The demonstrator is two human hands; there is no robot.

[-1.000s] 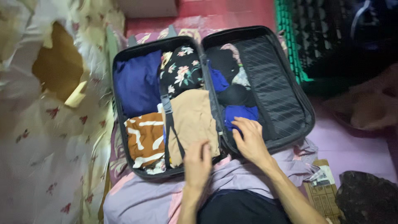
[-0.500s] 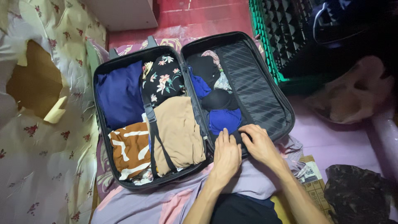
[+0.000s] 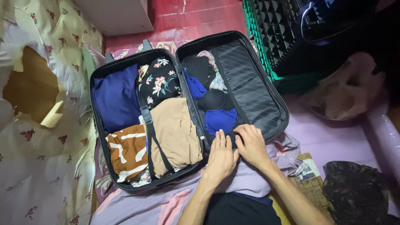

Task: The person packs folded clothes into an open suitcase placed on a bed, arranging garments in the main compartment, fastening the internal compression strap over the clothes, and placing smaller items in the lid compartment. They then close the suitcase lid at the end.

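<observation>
An open black suitcase lies on the floor in front of me. Its left half holds folded clothes: a navy piece, a black floral piece, a tan piece under a black strap, and a brown-and-white patterned piece. The right half holds dark and blue garments beside a black mesh panel. My left hand and my right hand rest side by side, fingers flat, on a dark item at the near edge of the right half.
A lilac cloth lies under my forearms. A floral sheet with a torn hole covers the left. A green crate, a plastic bag, a cardboard piece and a dark bundle sit to the right.
My left hand moved from the tan piece across to the right half, beside my right hand. The view shifted so the suitcase sits further left.
</observation>
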